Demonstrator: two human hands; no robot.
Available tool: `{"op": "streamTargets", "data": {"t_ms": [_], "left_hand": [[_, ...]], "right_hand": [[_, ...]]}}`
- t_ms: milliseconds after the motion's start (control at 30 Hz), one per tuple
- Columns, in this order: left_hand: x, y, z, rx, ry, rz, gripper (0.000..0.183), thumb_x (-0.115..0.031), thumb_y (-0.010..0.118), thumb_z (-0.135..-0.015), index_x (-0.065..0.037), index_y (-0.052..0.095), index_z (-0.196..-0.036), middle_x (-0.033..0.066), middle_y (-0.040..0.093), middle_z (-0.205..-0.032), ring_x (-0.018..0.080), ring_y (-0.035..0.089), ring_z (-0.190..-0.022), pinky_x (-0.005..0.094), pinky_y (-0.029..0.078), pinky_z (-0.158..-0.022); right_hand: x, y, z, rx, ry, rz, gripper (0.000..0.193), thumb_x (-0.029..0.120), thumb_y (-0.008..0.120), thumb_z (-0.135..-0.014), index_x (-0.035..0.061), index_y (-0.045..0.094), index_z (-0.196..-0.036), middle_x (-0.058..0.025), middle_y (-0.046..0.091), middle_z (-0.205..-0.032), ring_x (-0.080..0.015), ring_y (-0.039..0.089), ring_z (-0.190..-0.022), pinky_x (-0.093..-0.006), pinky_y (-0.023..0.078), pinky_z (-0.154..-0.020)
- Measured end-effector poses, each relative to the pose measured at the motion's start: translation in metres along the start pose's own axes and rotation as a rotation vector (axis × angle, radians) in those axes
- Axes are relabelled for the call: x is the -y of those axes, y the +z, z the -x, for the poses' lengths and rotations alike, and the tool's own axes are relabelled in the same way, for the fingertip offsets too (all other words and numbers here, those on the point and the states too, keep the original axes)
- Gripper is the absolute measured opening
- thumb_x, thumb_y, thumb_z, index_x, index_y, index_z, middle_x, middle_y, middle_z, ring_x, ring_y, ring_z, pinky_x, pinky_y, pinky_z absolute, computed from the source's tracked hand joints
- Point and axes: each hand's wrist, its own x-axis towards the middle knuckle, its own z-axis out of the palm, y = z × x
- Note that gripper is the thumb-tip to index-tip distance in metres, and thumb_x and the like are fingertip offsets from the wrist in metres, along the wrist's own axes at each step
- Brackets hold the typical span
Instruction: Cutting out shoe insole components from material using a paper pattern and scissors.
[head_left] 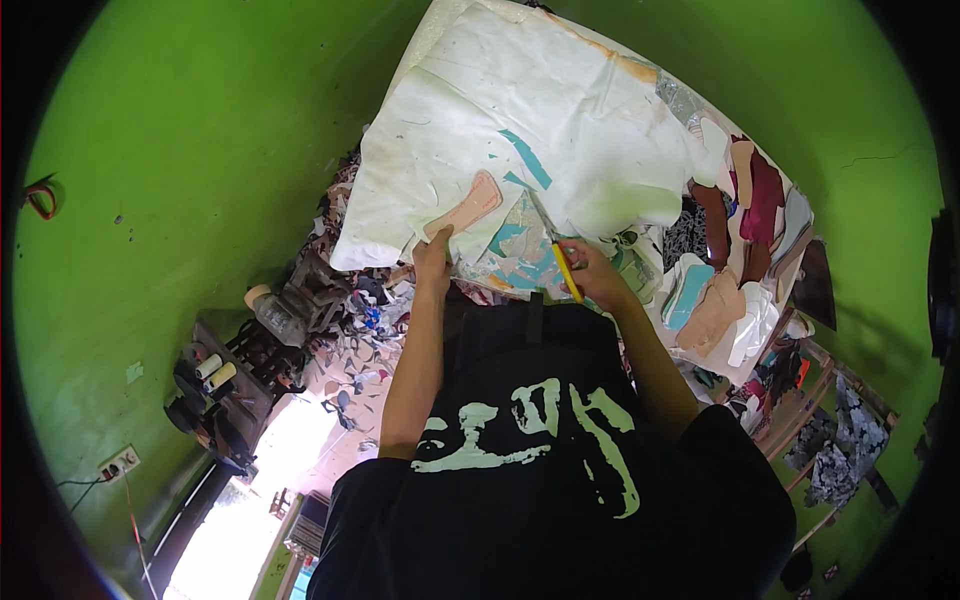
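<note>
Insole (468,205), one (tan), was pinched in the left hand (432,258); scissors (562,262), yellow-handled, were gripped in the right hand (594,275); teal strip (527,160) lay on white sheet (470,100).

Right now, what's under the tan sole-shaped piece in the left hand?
White sheet shows around the tan piece; what lies directly beneath is covered. The left hand holds its near end.

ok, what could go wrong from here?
The left hand grips the insole by its near end; if the scissors in the right hand swing over, that hand could get nicked.
The blades point out over the white sheet, so a careless snip might catch it.
Loose teal scraps near the blades could get in the way.
</note>
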Motion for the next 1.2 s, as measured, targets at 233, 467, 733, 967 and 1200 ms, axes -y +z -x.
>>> {"op": "streamTargets", "data": {"t_ms": [233, 467, 733, 967, 1200], "left_hand": [[-0.012, 0.002, 0.003, 0.037, -0.186, 0.086, 0.025, -0.02, 0.069, -0.084, -0.009, 0.062, -0.106, 0.0032, 0.065, -0.089, 0.0168, 0.065, -0.077, 0.0284, 0.048, -0.063], [-0.014, 0.022, 0.016, -0.049, 0.002, 0.025, 0.029, -0.013, 0.065, -0.085, 0.0, 0.061, -0.11, 0.0077, 0.066, -0.099, 0.0186, 0.065, -0.085, 0.0337, 0.051, -0.07], [-0.002, 0.018, 0.003, -0.072, 0.091, -0.024, 0.03, -0.007, 0.061, -0.084, 0.007, 0.06, -0.111, 0.0108, 0.065, -0.104, 0.0208, 0.064, -0.088, 0.0331, 0.052, -0.078], [-0.008, 0.026, 0.009, -0.11, 0.078, 0.027, 0.027, -0.003, 0.056, -0.085, 0.007, 0.059, -0.111, 0.0116, 0.065, -0.104, 0.0215, 0.064, -0.089, 0.035, 0.053, -0.078], [-0.016, 0.029, 0.013, -0.045, 0.106, 0.015, 0.03, 0.001, 0.055, -0.086, 0.008, 0.056, -0.115, 0.0124, 0.064, -0.107, 0.0217, 0.065, -0.091, 0.0343, 0.054, -0.076]], "right_hand": [[-0.012, 0.018, 0.009, 0.149, 0.192, -0.212, 0.051, 0.041, 0.073, -0.089, 0.009, 0.049, -0.121, -0.002, 0.05, -0.08, -0.0065, 0.05, -0.057, -0.0193, 0.041, -0.048], [-0.005, 0.045, -0.013, 0.18, 0.077, -0.199, 0.06, 0.065, 0.056, -0.09, 0.0105, 0.05, -0.115, 0.001, 0.047, -0.068, -0.0098, 0.048, -0.05, -0.0228, 0.043, -0.047], [0.008, 0.044, -0.041, 0.173, 0.09, -0.057, 0.07, 0.074, 0.046, -0.089, 0.0064, 0.05, -0.106, -0.0035, 0.05, -0.064, -0.0119, 0.049, -0.047, -0.0263, 0.046, -0.045], [-0.003, 0.047, -0.04, 0.127, 0.015, -0.054, 0.065, 0.068, 0.048, -0.092, 0.0058, 0.053, -0.111, -0.0049, 0.055, -0.07, -0.0102, 0.049, -0.048, -0.0223, 0.039, -0.039], [-0.006, 0.045, -0.044, 0.19, 0.029, -0.2, 0.068, 0.067, 0.047, -0.093, 0.0025, 0.051, -0.115, -0.0032, 0.049, -0.064, -0.0123, 0.047, -0.045, -0.026, 0.041, -0.04]]}}
